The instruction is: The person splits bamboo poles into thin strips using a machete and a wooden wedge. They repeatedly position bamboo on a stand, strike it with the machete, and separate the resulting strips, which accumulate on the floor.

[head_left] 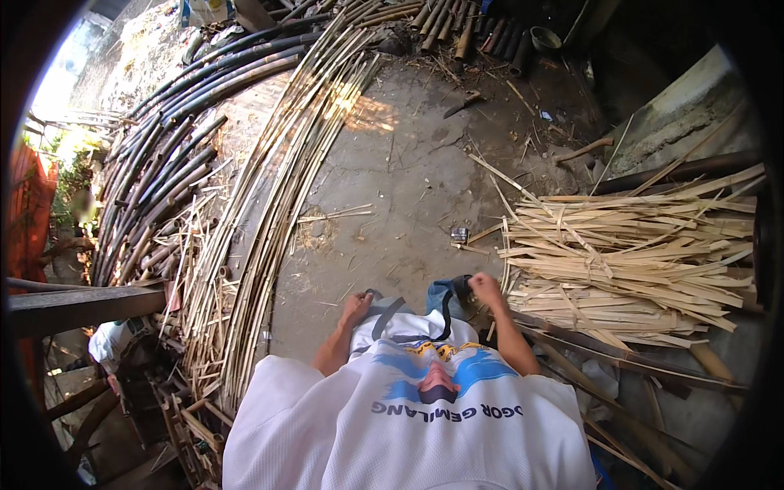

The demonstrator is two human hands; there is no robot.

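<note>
My left hand (356,307) hangs beside my left leg, in front of the white shirt (408,416). Its fingers are small and partly turned away; nothing held shows in it. On the other side, my right hand (485,289) is curled into a loose fist near my right leg, with no object visible in it. It is close to the left ends of a pile of pale split bamboo strips (621,253), but I cannot make out any contact. Two dark straps (387,318) dangle in front of my trousers (441,296).
Long thin bamboo strips (282,188) lie lengthwise left of me. Beyond them are stacked dark bamboo poles (175,163). A large knife (463,104) and a small pack (460,234) lie on the concrete floor (392,188). A beam (86,309) juts in at left.
</note>
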